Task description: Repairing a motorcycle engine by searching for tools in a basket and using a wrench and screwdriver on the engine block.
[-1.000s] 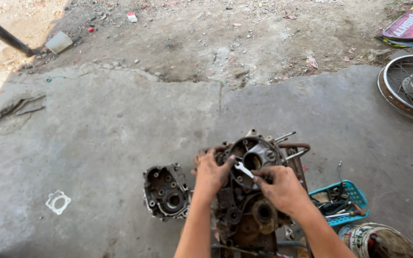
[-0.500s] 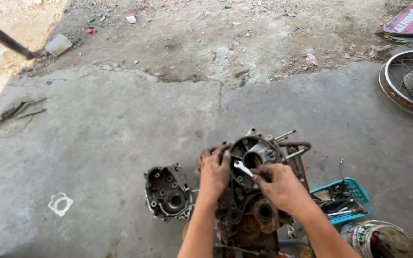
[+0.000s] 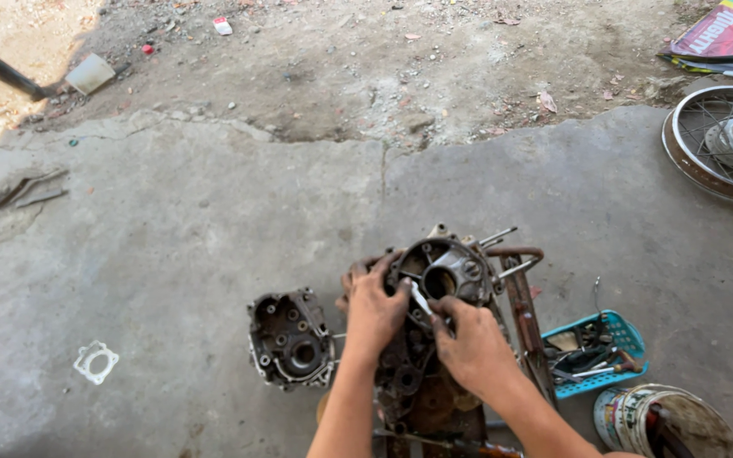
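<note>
Both hands have barely shifted over the last second; the left hand (image 3: 372,307) still grips the engine case (image 3: 439,280) on the concrete floor (image 3: 171,254); the right hand (image 3: 474,349) stays closed on a small wrench (image 3: 420,298) at the round opening, so the work goes on; a loose cover (image 3: 290,339) lies just left.

Shaded daylight, sunlit glare top left; sharp focus, slight edge distortion

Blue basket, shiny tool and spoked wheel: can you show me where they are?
blue basket (image 3: 629,335): head view, on its far right rim.
shiny tool (image 3: 420,298): head view, on its silver shaft, above the right hand (image 3: 475,352).
spoked wheel (image 3: 691,165): head view, on its rusty rim.
</note>
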